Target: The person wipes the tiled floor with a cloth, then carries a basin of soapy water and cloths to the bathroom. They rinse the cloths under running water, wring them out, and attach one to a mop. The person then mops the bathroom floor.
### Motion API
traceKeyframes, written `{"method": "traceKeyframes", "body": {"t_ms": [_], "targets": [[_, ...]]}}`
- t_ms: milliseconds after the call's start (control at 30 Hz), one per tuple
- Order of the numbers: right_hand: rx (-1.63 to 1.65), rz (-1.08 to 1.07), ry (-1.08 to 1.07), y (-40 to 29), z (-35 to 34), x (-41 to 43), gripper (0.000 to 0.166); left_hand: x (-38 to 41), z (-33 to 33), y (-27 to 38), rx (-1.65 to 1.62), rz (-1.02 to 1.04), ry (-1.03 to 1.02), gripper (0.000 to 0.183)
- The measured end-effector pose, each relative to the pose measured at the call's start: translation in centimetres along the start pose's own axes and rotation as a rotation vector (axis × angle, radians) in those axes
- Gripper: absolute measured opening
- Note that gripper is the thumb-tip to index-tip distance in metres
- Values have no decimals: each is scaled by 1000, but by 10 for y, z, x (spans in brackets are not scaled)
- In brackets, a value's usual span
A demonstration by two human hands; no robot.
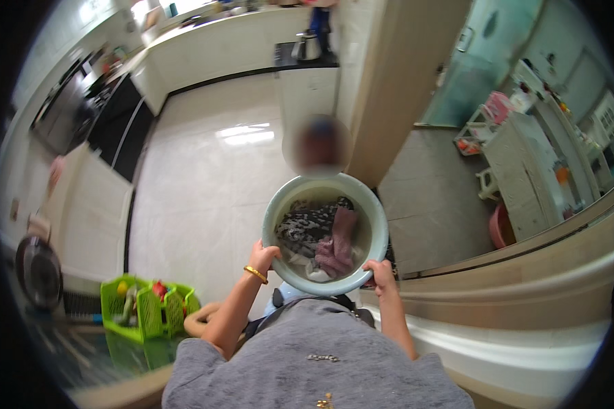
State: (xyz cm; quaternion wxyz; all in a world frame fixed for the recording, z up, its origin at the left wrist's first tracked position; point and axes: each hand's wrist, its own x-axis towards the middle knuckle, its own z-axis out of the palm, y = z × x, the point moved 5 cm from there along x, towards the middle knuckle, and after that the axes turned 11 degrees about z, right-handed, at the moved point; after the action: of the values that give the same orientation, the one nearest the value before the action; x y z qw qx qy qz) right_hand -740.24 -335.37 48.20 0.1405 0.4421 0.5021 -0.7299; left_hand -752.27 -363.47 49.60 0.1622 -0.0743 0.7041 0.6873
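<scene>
A round pale blue-green basin (377,225) is held in front of my body by its rim. My left hand (264,257), with a gold bracelet at the wrist, grips the basin's lower left rim, thumb on top. On the lower right rim, my right hand (380,276) has its thumb over the edge; its other fingers are mostly hidden. Inside the basin, a black and white patterned cloth (307,223), a pink knitted textile (337,245) and a white cloth (317,273) lie in cloudy water.
Green plastic baskets (140,312) holding several items stand at lower left. A wooden door frame (399,82) rises just beyond the basin, between the kitchen and a second room. A white cabinet (522,174), a plastic stool (487,184) and a pink basin (500,227) are at right.
</scene>
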Motion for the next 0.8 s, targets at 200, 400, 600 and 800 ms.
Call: {"method": "traceKeyframes", "body": {"t_ms": [200, 400, 600, 800], "targets": [[220, 38, 176, -57, -42, 57, 15, 130, 104, 47, 65, -46, -246, 27], [327, -32, 320, -135, -138, 115, 17, 233, 264, 58, 147, -108, -427, 28], [396, -66, 400, -215, -263, 167, 18, 293, 439, 58, 113, -110, -536, 31], [383, -1, 427, -301, -366, 232, 18, 349, 569, 60, 199, -164, -502, 39]]}}
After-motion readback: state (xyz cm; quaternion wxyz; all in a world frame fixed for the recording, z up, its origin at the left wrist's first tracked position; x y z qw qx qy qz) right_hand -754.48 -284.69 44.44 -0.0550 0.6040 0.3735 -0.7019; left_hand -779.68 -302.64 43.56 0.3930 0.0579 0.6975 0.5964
